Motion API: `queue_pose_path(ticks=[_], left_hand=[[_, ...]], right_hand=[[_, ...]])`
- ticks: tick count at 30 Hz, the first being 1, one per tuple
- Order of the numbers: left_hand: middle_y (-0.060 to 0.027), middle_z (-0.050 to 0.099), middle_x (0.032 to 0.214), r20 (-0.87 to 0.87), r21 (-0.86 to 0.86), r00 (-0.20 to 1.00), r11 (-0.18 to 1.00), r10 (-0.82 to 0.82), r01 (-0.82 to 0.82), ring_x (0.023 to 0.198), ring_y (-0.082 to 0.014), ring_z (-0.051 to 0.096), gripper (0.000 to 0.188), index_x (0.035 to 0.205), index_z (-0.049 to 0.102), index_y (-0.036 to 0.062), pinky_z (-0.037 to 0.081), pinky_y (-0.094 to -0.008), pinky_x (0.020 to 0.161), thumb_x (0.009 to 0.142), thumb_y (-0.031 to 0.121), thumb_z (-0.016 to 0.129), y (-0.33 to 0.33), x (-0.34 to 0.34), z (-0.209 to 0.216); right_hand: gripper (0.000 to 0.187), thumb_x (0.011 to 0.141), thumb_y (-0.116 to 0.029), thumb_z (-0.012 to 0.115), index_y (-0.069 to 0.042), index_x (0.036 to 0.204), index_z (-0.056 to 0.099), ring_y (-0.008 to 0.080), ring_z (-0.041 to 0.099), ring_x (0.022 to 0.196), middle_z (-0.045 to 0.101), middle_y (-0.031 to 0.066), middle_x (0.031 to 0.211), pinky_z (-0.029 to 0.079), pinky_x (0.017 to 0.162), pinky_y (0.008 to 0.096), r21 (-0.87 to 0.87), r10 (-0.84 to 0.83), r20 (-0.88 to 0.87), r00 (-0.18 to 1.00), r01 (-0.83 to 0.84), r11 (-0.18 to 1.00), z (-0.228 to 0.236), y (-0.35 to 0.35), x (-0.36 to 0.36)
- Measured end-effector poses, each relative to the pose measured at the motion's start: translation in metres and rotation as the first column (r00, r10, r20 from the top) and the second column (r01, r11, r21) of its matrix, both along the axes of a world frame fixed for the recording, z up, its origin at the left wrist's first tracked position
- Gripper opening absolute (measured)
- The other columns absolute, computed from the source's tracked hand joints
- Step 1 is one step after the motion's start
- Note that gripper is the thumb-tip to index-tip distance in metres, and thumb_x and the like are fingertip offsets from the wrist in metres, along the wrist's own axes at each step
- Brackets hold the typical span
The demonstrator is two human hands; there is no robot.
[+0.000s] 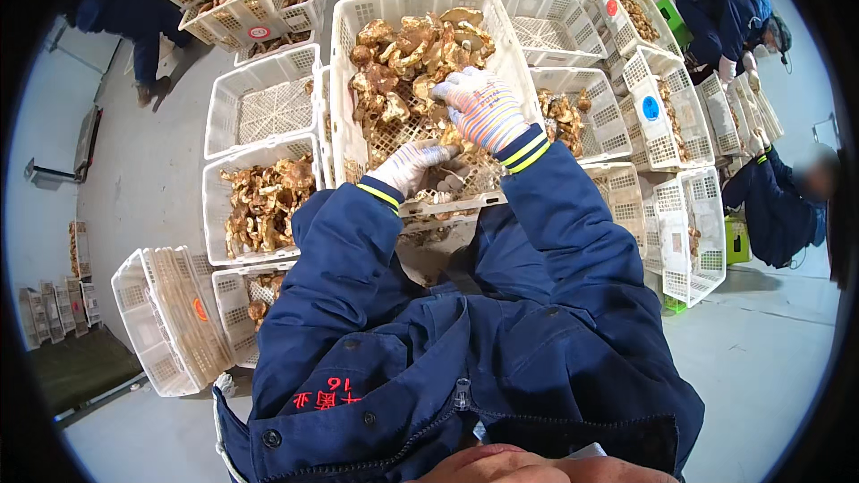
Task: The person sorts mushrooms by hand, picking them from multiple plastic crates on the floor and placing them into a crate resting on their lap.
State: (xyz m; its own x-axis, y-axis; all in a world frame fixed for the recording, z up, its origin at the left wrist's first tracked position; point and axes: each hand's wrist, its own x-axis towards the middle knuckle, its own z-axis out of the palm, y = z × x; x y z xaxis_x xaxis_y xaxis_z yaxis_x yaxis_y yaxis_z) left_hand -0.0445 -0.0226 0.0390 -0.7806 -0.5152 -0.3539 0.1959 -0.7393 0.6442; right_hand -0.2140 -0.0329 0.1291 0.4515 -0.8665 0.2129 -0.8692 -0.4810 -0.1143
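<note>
A white mesh crate [344, 31] stands in front of me, with brown mushrooms [385, 80] heaped in its far part. My right hand [483, 107], in a striped knit glove, reaches over the heap. Its fingers are curled on a pale-cut mushroom [424, 88]. My left hand [410, 166], gloved too, is lower in the crate, above the near mesh floor. The left fingers close against a light brown mushroom [453, 137] just below my right palm; its far side is hidden. Darker bits [440, 181] show beside the left fingers.
At left are a crate of mushrooms [264, 206], a bare-floored crate [268, 112] and nested crates [165, 322]. More crates [582, 121] line the right. Crates of mushrooms [259, 9] are stacked far left. Two people [729, 27] work at far right; another person [130, 13] is at upper left.
</note>
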Motion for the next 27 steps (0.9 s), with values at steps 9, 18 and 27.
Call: queue_pose_path(ticks=[9, 18, 27], left_hand=[[-0.0079, 0.062, 0.09, 0.101, -0.534, 0.685, 0.621, 0.721, -0.575, 0.066, -0.0107, 0.059, 0.056, 0.126, 0.04, -0.0067, 0.048, -0.0206, 0.055, 0.08, 0.01, 0.067, -0.005, 0.001, -0.002], [-0.01, 0.057, 0.113, 0.013, -0.507, 0.842, 0.729, 0.539, -0.459, 0.097, -0.0147, 0.056, 0.044, 0.124, 0.043, -0.0029, 0.047, -0.0276, 0.085, 0.083, -0.001, 0.059, -0.011, 0.007, -0.034], [-0.0167, 0.062, 0.1, -0.141, 0.058, 0.968, 0.977, 0.209, -0.203, 0.077, -0.0283, 0.064, 0.051, 0.121, 0.049, 0.0055, 0.054, -0.0402, 0.061, 0.086, 0.042, 0.057, -0.001, 0.007, 0.004]], right_hand=[[0.028, 0.083, -0.007, 0.059, -0.001, 0.11, 0.057, 0.0176, 0.058, 0.092, 0.061, 0.009, 0.105, 0.048, 0.082, 0.0276, 0.483, -0.465, 0.87, 0.162, -0.093, 0.871, -0.069, 0.019, 0.011], [0.045, 0.096, -0.032, 0.023, -0.003, 0.126, 0.04, 0.0253, 0.05, 0.112, 0.049, 0.013, 0.125, 0.043, 0.096, 0.0388, 0.551, -0.624, 0.302, -0.721, -0.402, 0.731, -0.093, -0.001, 0.045], [0.032, 0.085, -0.019, 0.057, 0.0, 0.111, 0.056, 0.0273, 0.064, 0.083, 0.064, 0.0127, 0.095, 0.056, 0.067, 0.0422, 0.475, -0.664, 0.596, -0.452, -0.468, 0.745, -0.094, 0.001, 0.009]])
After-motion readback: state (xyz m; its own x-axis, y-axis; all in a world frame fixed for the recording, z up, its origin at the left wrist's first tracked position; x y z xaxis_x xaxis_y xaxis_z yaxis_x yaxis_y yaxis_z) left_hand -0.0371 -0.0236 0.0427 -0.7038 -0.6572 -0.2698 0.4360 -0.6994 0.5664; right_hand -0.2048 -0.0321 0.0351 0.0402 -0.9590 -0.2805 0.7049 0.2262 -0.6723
